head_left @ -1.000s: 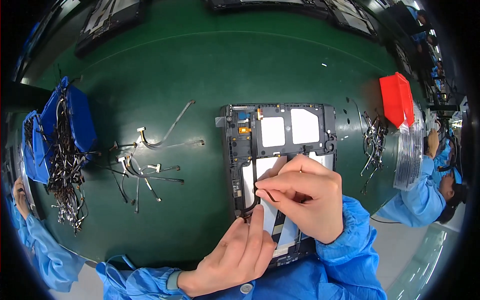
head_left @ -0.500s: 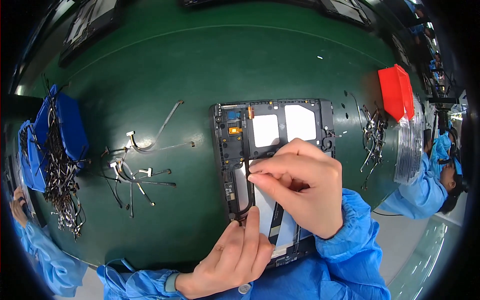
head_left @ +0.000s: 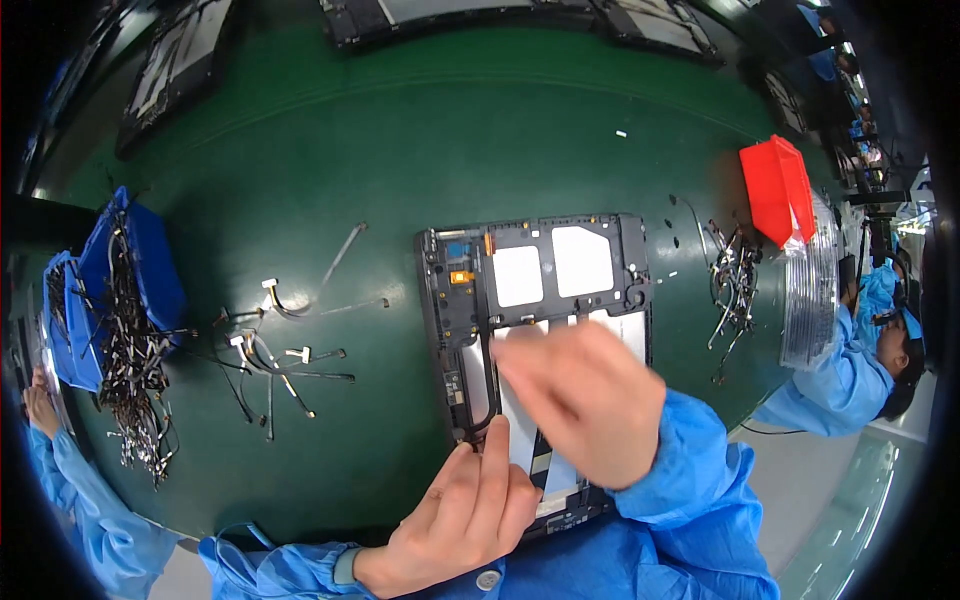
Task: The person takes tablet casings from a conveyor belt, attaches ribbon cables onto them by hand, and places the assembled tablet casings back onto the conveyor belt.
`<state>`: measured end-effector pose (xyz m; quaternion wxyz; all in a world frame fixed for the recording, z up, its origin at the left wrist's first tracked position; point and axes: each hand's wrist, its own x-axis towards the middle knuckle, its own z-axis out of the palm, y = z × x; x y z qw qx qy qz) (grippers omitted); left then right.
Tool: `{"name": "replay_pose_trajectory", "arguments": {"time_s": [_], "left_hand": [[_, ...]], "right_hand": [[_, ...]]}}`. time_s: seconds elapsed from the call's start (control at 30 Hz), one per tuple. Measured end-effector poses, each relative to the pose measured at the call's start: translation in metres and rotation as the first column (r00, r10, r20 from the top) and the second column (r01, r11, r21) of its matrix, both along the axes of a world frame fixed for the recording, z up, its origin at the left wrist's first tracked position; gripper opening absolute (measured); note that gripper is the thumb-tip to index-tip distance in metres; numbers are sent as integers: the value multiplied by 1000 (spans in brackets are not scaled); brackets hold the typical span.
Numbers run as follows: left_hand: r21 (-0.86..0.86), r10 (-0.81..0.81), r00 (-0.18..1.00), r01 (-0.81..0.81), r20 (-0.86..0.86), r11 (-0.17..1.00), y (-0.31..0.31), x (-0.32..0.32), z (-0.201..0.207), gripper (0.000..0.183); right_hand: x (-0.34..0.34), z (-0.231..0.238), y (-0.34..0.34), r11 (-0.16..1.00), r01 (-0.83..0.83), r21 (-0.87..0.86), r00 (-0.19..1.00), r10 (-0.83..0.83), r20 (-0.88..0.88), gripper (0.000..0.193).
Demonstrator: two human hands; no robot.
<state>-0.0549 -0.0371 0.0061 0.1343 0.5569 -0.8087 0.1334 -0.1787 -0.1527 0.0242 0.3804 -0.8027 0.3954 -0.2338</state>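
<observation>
An opened tablet (head_left: 588, 303) with a black frame and white panels lies on the green table before me. A narrow black ribbon cable (head_left: 489, 372) runs down its left part and curves near the lower left. My left hand (head_left: 465, 505) rests at that curved end, the index fingertip on the cable and the thumb at the frame's edge. Its fingers are stretched out. My right hand (head_left: 590, 400), smeared by motion, is over the middle of the tablet. Its thumb and index finger come together beside the cable; what is between them cannot be made out.
Several loose cables (head_left: 282, 372) lie left of the tablet. Blue bins (head_left: 150, 265) overflow with dark cables at the far left. To the right are a cable pile (head_left: 735, 275), a red bin (head_left: 775, 190) and stacked clear trays (head_left: 810, 300). More tablet-like units (head_left: 450, 12) line the back.
My right hand has shifted slightly and is now blurred, still near the cable. My left hand keeps its place on the tablet. The whole view has tilted a little.
</observation>
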Motion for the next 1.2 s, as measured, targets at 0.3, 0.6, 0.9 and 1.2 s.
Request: {"name": "replay_pose_trajectory", "arguments": {"time_s": [0.3, 0.6, 0.9, 1.2], "left_hand": [[80, 19, 997, -13, -72, 997, 5, -6, 3, 17], [496, 393, 728, -84, -562, 864, 52, 3, 25, 62], [336, 315, 228, 57, -921, 940, -5, 31, 87, 25], [420, 764, 456, -647, -456, 636, -242, 209, 23, 58]], "right_hand": [[-10, 1, -8, 772, -397, -496, 888, 187, -420, 48], [-89, -7, 32, 965, 80, -251, 934, -161, -319, 61], [-94, 28, -11, 931, 92, 354, 703, -312, 639, 85], [-129, 38, -21, 904, 137, 404, 392, -424, 817, 67]]}}
